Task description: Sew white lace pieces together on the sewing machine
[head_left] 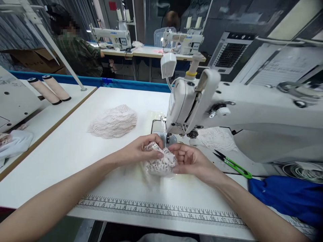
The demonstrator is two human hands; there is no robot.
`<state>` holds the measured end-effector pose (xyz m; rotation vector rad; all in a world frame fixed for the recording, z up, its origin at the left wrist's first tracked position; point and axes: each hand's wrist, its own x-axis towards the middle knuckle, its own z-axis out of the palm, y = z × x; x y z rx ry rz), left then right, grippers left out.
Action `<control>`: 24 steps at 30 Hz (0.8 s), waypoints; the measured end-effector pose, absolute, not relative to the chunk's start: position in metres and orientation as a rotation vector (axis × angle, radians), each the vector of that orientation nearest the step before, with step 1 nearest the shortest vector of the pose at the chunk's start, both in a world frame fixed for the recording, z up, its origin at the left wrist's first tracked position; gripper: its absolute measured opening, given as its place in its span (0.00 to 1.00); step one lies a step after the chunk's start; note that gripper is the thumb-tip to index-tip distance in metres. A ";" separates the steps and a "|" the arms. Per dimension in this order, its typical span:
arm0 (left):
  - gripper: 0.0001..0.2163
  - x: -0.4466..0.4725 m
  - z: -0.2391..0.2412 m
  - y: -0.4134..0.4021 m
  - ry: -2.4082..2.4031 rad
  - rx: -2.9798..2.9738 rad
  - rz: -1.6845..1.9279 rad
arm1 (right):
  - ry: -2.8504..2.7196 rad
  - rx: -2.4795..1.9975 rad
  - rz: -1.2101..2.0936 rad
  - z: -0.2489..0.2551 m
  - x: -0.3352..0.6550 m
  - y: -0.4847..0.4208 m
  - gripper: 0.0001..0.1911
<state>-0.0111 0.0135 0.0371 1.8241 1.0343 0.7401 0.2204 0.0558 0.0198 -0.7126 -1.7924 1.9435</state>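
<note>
A piece of white lace fabric (pixel 161 164) is bunched between my two hands, just in front of the sewing machine's needle area. My left hand (pixel 142 148) pinches its left and upper side between thumb and fingers. From the right, my right hand (pixel 188 159) grips the lace edge, fingers curled. Behind the fingertips stands the white sewing machine (pixel 181 107), its presser foot (pixel 167 137) close above the metal plate. A stack of scalloped lace pieces (pixel 114 121) lies to the left on the white table (pixel 83 148).
Green-handled thread snips (pixel 234 164) and more lace (pixel 215 138) lie right, under the machine arm. Blue cloth (pixel 287 196) sits at the right edge. A ruler strip (pixel 161 211) runs along the front. Two thread cones (pixel 50 89) lie left. A person (pixel 75 50) sits beyond.
</note>
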 end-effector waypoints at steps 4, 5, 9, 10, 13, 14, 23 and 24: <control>0.09 -0.015 0.052 0.013 0.949 1.869 0.645 | -1.938 -0.681 2.033 0.028 0.213 0.053 0.15; 0.12 -0.016 0.056 0.013 0.942 1.880 0.622 | -1.987 -0.715 1.988 0.030 0.210 0.052 0.13; 0.22 -0.036 0.070 0.008 1.000 1.921 0.514 | -2.059 -0.821 1.772 0.040 0.199 0.048 0.14; 0.23 -0.045 0.073 0.005 1.059 1.941 0.497 | -2.074 -0.809 1.742 0.042 0.197 0.047 0.14; 0.17 -0.079 0.075 -0.007 1.295 1.945 0.447 | -2.146 -0.779 1.711 0.045 0.186 0.041 0.15; 0.13 -0.091 0.075 -0.012 1.352 1.899 0.411 | -2.156 -0.800 1.732 0.045 0.180 0.039 0.15; 0.12 -0.162 0.107 -0.002 1.723 1.456 1.140 | -1.792 -0.701 1.500 0.063 0.072 0.065 0.11; 0.12 -0.166 0.114 0.005 1.715 1.514 1.280 | -1.763 -0.645 1.378 0.068 0.061 0.075 0.10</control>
